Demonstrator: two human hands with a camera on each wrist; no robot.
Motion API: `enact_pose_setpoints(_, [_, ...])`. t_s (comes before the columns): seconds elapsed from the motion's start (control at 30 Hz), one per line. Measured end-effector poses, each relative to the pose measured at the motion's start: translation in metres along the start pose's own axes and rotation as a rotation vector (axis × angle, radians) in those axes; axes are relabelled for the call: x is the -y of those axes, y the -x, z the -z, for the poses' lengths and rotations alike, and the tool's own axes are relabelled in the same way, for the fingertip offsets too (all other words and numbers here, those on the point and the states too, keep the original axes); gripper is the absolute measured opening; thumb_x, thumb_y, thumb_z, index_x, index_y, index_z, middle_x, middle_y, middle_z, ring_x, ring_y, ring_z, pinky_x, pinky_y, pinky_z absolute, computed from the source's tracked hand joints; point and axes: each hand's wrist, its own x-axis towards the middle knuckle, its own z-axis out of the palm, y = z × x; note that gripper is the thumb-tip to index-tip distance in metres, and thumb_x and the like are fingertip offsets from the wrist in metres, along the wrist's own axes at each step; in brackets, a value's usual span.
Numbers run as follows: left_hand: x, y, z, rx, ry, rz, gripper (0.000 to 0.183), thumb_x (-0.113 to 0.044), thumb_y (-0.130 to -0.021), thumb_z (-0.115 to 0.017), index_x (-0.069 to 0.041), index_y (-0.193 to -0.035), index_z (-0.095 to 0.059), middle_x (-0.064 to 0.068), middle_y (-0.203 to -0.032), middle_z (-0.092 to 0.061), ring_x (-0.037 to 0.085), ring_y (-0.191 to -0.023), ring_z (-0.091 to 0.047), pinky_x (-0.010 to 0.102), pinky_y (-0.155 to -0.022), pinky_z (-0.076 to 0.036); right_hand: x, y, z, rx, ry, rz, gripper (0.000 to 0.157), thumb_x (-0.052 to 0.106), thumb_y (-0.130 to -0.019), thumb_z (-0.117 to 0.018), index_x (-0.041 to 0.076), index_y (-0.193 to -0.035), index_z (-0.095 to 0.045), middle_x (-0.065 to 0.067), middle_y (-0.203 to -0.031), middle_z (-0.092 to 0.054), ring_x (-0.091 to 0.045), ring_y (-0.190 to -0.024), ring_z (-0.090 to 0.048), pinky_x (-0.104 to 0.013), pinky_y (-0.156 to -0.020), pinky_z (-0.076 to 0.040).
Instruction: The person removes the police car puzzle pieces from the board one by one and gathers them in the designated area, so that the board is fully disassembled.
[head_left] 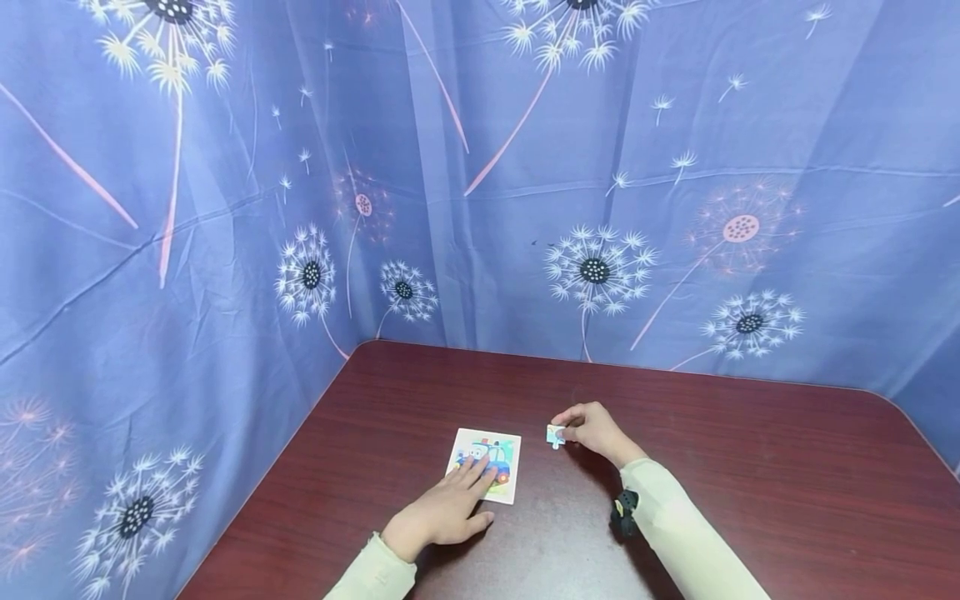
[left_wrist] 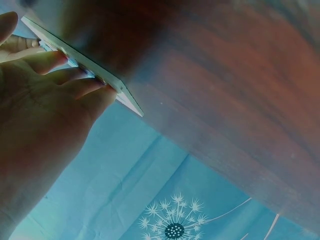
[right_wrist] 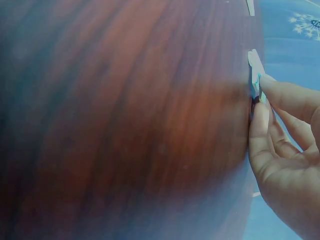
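A square white-bordered puzzle board (head_left: 507,461) with a blue cartoon car picture lies on the table. My left hand (head_left: 448,506) rests on its lower left part with fingers extended, hiding some of the picture. In the left wrist view those fingers (left_wrist: 80,82) touch the face of the board (left_wrist: 131,102). To the right of the board, my right hand (head_left: 597,431) pinches a small jigsaw piece (head_left: 555,435) between thumb and fingers. The right wrist view shows this piece (right_wrist: 255,75) edge-on, close to the table top.
Dark red wooden table (head_left: 750,467) stretches out around both hands. Blue curtains (head_left: 480,250) with a dandelion print hang along its back and left edges. A black object (head_left: 625,510) is attached at the right sleeve cuff.
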Motion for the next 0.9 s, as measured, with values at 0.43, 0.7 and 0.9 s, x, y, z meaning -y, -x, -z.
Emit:
enact_pose_setpoints(0.43, [-0.0009, 0.0005, 0.0007, 0.005, 0.007, 0.007, 0.063, -0.036, -0.097, -0.052, -0.006, -0.149, -0.034, 0.014, -0.157, -0.025, 0.035, -0.143, -0.022, 0.046, -0.115, -0.024, -0.0021, -0.0006, -0.0019, -0.012, 0.028, -0.011, 0.011, -0.004, -0.082, -0.07, -0.003, -0.093, -0.072, -0.008, -0.083, -0.063, -0.012, -0.064, -0.057, -0.027, -0.053, -0.051])
enact_pose_setpoints(0.7, [-0.0005, -0.0007, -0.0004, 0.009, -0.003, 0.009, 0.063, -0.036, -0.097, -0.051, -0.006, -0.149, -0.034, 0.014, -0.157, -0.025, 0.034, -0.144, -0.022, 0.044, -0.116, -0.023, -0.0022, -0.0016, -0.0023, -0.02, 0.029, 0.005, 0.014, -0.003, -0.082, -0.071, -0.004, -0.095, -0.072, -0.009, -0.083, -0.066, -0.012, -0.068, -0.058, -0.027, -0.055, -0.052])
enact_pose_setpoints(0.9, [-0.0015, -0.0015, 0.0004, 0.023, 0.012, 0.027, 0.062, -0.036, -0.097, -0.05, -0.007, -0.15, -0.033, 0.013, -0.158, -0.023, 0.034, -0.144, -0.02, 0.045, -0.116, -0.023, 0.0048, -0.0038, -0.0037, -0.018, -0.013, 0.006, 0.017, -0.002, -0.084, -0.069, -0.004, -0.102, -0.071, -0.009, -0.085, -0.067, -0.015, -0.069, -0.059, -0.029, -0.056, -0.052])
